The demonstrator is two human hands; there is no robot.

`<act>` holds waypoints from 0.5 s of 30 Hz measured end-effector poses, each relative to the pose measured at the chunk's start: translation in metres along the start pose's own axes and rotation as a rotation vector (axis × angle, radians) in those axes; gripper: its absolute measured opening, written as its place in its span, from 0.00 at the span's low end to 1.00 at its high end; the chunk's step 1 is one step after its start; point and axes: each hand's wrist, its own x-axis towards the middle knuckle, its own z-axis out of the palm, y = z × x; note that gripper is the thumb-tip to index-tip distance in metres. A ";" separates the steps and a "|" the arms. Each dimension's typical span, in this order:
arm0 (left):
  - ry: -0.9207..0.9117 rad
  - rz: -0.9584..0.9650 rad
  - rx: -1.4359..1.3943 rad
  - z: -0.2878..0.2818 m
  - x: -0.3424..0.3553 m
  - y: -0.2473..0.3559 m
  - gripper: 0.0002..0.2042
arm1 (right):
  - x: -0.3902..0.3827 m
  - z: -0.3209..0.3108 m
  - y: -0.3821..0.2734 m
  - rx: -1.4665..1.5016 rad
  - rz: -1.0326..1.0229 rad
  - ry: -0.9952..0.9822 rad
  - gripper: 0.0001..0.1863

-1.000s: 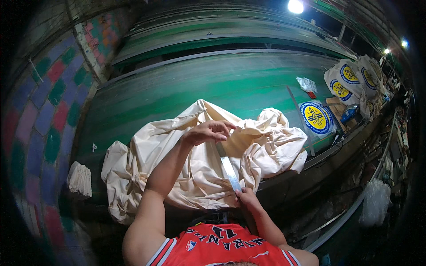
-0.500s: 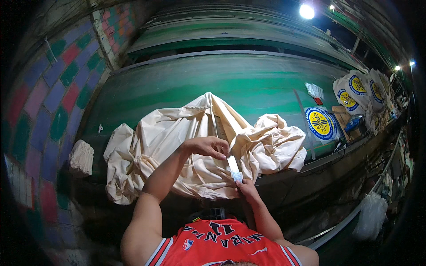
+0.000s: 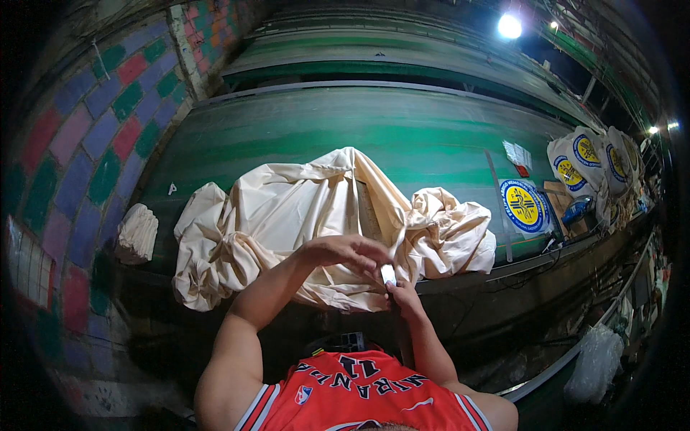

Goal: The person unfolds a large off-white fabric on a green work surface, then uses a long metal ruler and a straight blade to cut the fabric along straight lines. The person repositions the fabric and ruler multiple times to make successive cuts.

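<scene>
A large cream cloth [image 3: 287, 194] lies bunched over the near edge of the green table, with thick folds to both sides and a raised peak in the middle. In front of it, my right hand [image 3: 406, 296] is closed on the lower end of a small white strip [image 3: 388, 274], thumb on top; what the strip is made of I cannot make out. My left hand [image 3: 348, 253] reaches across over the cloth, its fingertips just above and beside the strip. Those fingers are blurred, so whether they touch the strip does not show.
A folded cream cloth stack [image 3: 136, 233] sits at the table's left corner. To the right are a round blue-and-yellow emblem print [image 3: 523, 206], a clear packet [image 3: 516, 154], a blue object [image 3: 577, 210] and printed cream bags [image 3: 575, 169]. A plastic bag [image 3: 595, 365] hangs lower right.
My left hand has moved down and right, closer to the strip. Less of the white strip shows now, and it sits slightly higher. The view has shifted a little.
</scene>
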 end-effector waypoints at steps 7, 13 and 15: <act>0.081 -0.132 -0.365 0.035 -0.016 0.014 0.28 | 0.001 0.002 0.003 -0.063 -0.027 0.035 0.13; 0.064 0.122 -0.148 0.070 -0.020 0.017 0.20 | 0.012 -0.003 0.014 -0.121 -0.032 0.019 0.14; 0.113 -0.033 -0.423 0.076 -0.030 0.022 0.18 | 0.017 -0.005 0.018 -0.176 -0.035 0.018 0.14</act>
